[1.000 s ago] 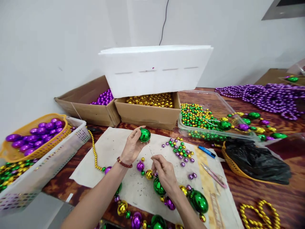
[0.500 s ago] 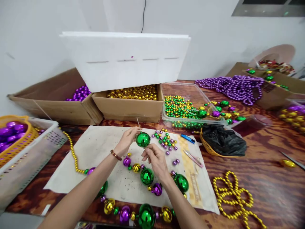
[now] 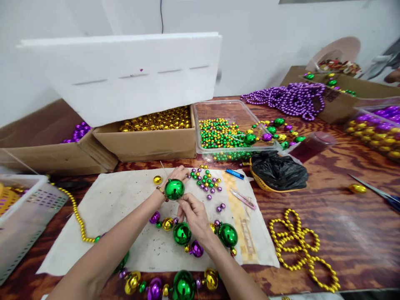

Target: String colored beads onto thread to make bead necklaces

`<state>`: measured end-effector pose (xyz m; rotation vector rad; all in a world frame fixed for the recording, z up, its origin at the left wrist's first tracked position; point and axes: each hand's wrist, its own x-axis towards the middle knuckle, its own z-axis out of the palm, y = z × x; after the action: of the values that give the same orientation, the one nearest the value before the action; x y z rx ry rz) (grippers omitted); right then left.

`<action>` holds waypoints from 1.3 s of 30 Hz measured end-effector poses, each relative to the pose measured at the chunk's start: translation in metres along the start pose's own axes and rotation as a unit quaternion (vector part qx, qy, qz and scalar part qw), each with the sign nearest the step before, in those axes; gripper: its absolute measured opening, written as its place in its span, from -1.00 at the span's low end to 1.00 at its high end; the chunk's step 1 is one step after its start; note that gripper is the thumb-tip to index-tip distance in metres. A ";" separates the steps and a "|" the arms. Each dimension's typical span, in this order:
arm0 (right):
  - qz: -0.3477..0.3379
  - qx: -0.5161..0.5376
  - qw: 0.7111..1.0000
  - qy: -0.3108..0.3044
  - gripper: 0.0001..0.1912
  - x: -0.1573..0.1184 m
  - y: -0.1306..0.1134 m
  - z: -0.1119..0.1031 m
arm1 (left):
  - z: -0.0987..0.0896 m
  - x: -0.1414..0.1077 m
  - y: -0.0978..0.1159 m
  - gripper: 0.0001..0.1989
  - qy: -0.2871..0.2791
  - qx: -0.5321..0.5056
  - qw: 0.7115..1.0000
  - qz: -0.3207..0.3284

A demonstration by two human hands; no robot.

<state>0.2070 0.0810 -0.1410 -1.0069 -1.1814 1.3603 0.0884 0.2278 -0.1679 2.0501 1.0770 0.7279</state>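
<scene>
In my right hand (image 3: 195, 212), thumb and fingers are pinched at the lower right of a large shiny green ball (image 3: 174, 189). A thin needle-like rod (image 3: 163, 167) points up just above that ball. Behind the ball, my left hand (image 3: 178, 173) stretches its fingers to the edge of a scatter of small purple, green and gold beads (image 3: 206, 181); its fingertips are partly hidden. Below my hands lies a strand of large green, gold and purple balls (image 3: 182, 233), partly on the white cloth (image 3: 118, 200). One loose gold ball (image 3: 158, 179) rests left of my left hand.
Cardboard boxes of gold beads (image 3: 145, 143) and purple beads (image 3: 78, 132) stand behind, under a white foam board (image 3: 125, 75). Right of them is a clear tray (image 3: 240, 150). Tweezers (image 3: 243, 199), a blue cutter (image 3: 235, 173), a black-bagged basket (image 3: 278, 173) and scissors (image 3: 375, 191) lie rightward.
My left hand has left the rod at the top of the green ball and reached right to the small beads. The right hand still grips the ball, now tilted slightly. The view has shifted.
</scene>
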 end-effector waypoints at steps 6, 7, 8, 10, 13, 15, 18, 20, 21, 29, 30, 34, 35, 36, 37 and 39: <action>-0.002 0.015 1.000 0.009 -0.78 0.001 -0.003 -0.001 | 0.013 0.008 0.004 -0.81 -0.025 0.074 0.996 0.042; -0.002 0.015 1.000 0.009 -0.78 0.002 -0.004 -0.001 | 0.014 0.011 0.004 -0.80 -0.027 0.082 0.995 0.043; -0.002 0.013 1.000 0.009 -0.79 0.002 -0.004 -0.001 | 0.016 0.014 0.003 -0.80 -0.027 0.089 0.995 0.042; -0.001 0.006 1.000 0.009 -0.79 0.002 -0.005 -0.001 | 0.019 0.017 0.001 -0.79 -0.023 0.095 0.995 0.033; -0.002 -0.002 1.000 0.014 -0.79 0.003 -0.005 -0.002 | 0.022 0.018 -0.001 -0.75 -0.003 0.084 0.996 0.007; 0.000 -0.002 1.000 0.014 -0.79 0.003 -0.004 -0.002 | 0.022 0.016 -0.003 -0.75 0.013 0.060 0.998 -0.014; 0.000 0.001 1.000 0.013 -0.78 0.003 -0.002 -0.002 | 0.019 0.013 -0.004 -0.81 0.035 -0.002 0.999 -0.039; -0.002 0.004 1.000 0.016 -0.78 0.004 -0.002 -0.002 | 0.015 0.014 -0.002 -0.85 0.052 -0.058 0.995 -0.055; -0.004 0.006 1.000 0.019 -0.78 0.005 -0.003 -0.002 | 0.011 0.015 0.000 -0.85 0.063 -0.088 0.992 -0.063; -0.018 -0.001 1.000 0.017 -0.77 0.019 -0.013 -0.008 | -0.053 -0.015 0.040 -0.79 0.155 -0.344 0.918 -0.123; -0.020 -0.014 1.000 0.011 -0.77 0.020 -0.013 -0.009 | -0.062 -0.023 0.046 -0.78 0.158 -0.396 0.895 -0.127; -0.038 -0.086 0.996 -0.006 -0.77 0.017 -0.008 -0.011 | -0.083 -0.049 0.060 -0.85 0.177 -0.602 0.767 -0.133; -0.042 -0.102 0.994 -0.013 -0.76 0.016 -0.007 -0.011 | -0.086 -0.053 0.061 -0.89 0.184 -0.621 0.751 -0.132; -0.043 -0.117 0.992 -0.019 -0.76 0.014 -0.007 -0.011 | -0.087 -0.056 0.061 -0.91 0.190 -0.632 0.739 -0.131; -0.043 -0.130 0.990 -0.025 -0.76 0.013 -0.007 -0.010 | -0.088 -0.058 0.060 -0.93 0.194 -0.641 0.731 -0.132; -0.040 -0.147 0.988 -0.032 -0.76 0.011 -0.007 -0.010 | -0.088 -0.062 0.059 -0.92 0.193 -0.651 0.722 -0.133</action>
<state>0.2161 0.0934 -0.1356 -1.1155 -1.4868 1.1852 0.0199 0.1795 -0.0785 0.5177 0.6404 1.2782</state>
